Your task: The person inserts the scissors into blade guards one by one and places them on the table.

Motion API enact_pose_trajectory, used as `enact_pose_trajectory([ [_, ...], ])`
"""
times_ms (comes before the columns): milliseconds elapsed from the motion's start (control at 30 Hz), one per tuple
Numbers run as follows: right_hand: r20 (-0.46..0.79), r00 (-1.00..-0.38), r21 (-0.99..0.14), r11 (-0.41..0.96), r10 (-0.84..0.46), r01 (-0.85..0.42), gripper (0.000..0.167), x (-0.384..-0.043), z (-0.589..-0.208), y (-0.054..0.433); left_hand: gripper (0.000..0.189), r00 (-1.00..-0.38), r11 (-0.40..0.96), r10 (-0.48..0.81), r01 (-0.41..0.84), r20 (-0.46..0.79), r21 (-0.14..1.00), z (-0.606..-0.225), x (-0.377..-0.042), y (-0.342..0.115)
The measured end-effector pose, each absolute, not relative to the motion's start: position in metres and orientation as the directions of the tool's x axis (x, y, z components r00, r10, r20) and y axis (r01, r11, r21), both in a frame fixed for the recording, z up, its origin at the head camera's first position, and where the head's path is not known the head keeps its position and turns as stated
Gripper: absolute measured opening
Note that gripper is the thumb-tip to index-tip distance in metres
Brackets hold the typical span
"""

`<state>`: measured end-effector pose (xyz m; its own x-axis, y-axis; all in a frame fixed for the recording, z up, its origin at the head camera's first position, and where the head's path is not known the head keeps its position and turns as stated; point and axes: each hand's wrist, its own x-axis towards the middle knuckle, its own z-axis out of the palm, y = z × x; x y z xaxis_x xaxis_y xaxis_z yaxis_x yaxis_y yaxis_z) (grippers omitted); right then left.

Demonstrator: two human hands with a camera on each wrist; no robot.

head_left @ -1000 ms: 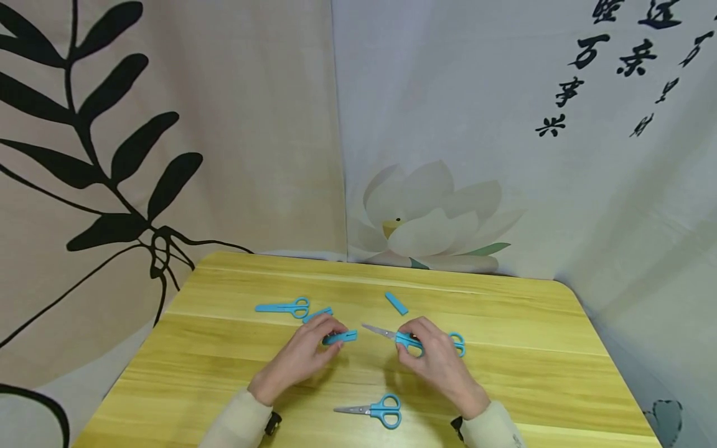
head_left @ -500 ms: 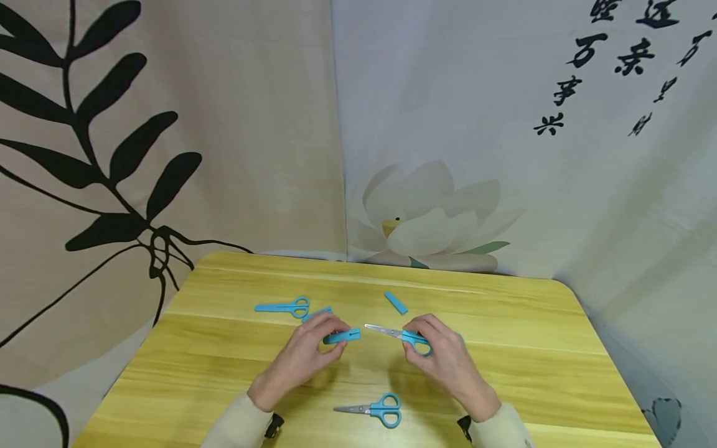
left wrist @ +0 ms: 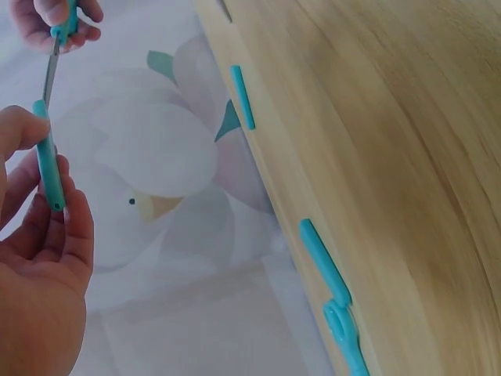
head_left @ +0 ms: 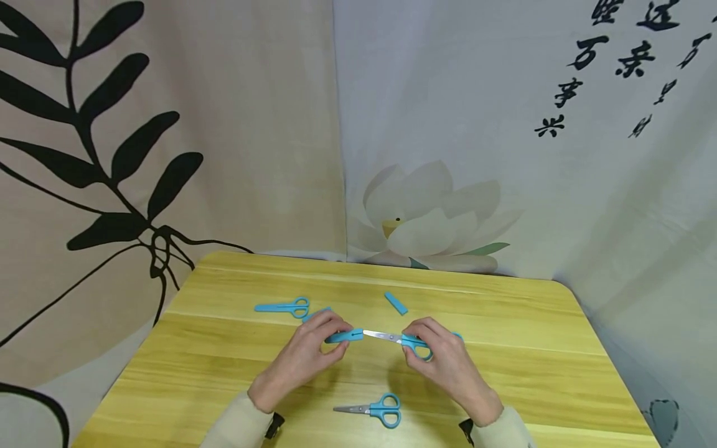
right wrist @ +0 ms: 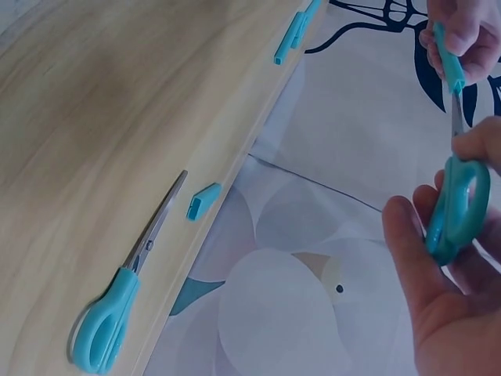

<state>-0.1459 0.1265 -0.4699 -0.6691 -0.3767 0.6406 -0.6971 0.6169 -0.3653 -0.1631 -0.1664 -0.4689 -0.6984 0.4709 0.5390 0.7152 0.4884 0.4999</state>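
Observation:
My left hand (head_left: 305, 358) pinches a blue blade cover (head_left: 344, 336) between thumb and fingers, its mouth facing right. In my right hand (head_left: 442, 361) is a pair of blue-handled scissors (head_left: 417, 345), gripped by the handles with the blades pointing left. The blade tips are right at the cover's mouth, and most of the blade length still shows. In the left wrist view the cover (left wrist: 49, 160) and the bare blades (left wrist: 51, 74) form nearly one line. The right wrist view shows the scissors' handles (right wrist: 462, 200) between my thumb and fingers.
Uncovered scissors (head_left: 383, 409) lie near the front of the wooden table (head_left: 532, 348). Another uncovered pair (right wrist: 109, 317) lies partly hidden behind my right hand. At the back are covered scissors (head_left: 282, 307), a loose blade cover (head_left: 396, 303) and one more cover (head_left: 318, 313).
The right hand has shifted slightly right, and the left hand has brought the cover a little rightward. The scissors' blades have swung level, their tips coming down to the cover's mouth.

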Motion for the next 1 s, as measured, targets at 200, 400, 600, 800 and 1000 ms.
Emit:
enact_pose_trajectory([
  [200,0.636,-0.673,-0.36,0.626,-0.378,-0.692,0.025,-0.146,-0.4712,0.1257,0.023,-0.685,0.498,0.477,0.727,0.551,0.473,-0.4692,-0.1641,-0.1668],
  [400,0.636,-0.666,-0.352,0.623,-0.388,-0.699,0.026,-0.1466,-0.4722,0.1258,0.022,-0.678,0.51,0.482,0.732,0.555,0.451,-0.4682,-0.1639,-0.1664],
  [600,0.634,-0.655,-0.328,0.624,-0.411,-0.709,0.028,-0.1476,-0.4729,0.1251,0.022,-0.68,0.519,0.487,0.73,0.547,0.446,-0.4676,-0.1636,-0.1659],
  [800,0.631,-0.649,-0.31,0.629,-0.424,-0.713,0.03,-0.1473,-0.4723,0.1232,0.023,-0.674,0.528,0.499,0.735,0.545,0.425,-0.468,-0.1639,-0.1647],
  [1000,0.624,-0.654,-0.307,0.635,-0.428,-0.709,0.028,-0.1472,-0.4713,0.12,0.022,-0.677,0.543,0.512,0.732,0.528,0.412,-0.4669,-0.1633,-0.1637],
])
